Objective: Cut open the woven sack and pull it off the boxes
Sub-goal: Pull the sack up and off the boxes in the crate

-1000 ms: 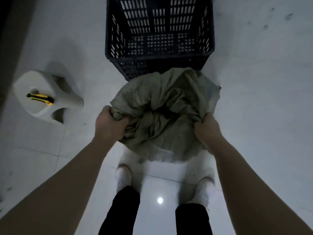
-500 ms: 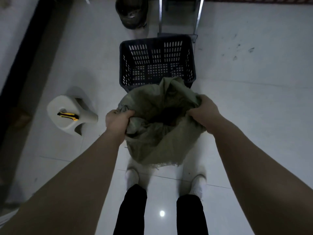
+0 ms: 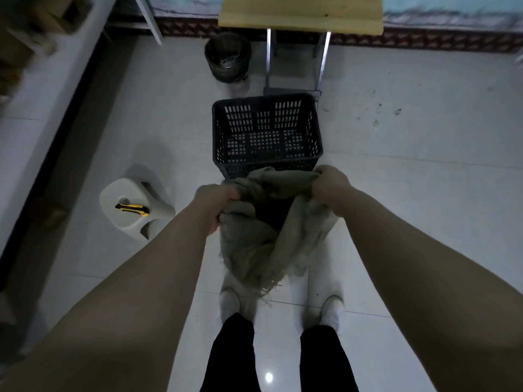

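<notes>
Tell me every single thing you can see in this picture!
sack: one, grey-green, hanging in the middle above the feet, its frayed edge at the bottom
crate: one, black, on the floor just beyond the sack
stool: one, white, on the floor to the left
knife: one, yellow and black, lying on the stool
bin: one, dark, on the floor past the crate
table: one, yellow top with metal legs, at the far wall
floor: pale shiny tiles, all around
left hand: one, gripping the sack's left side
right hand: one, gripping the sack's right side
trouser legs: two, black, at the bottom
shoes: two, white, under the sack
</notes>
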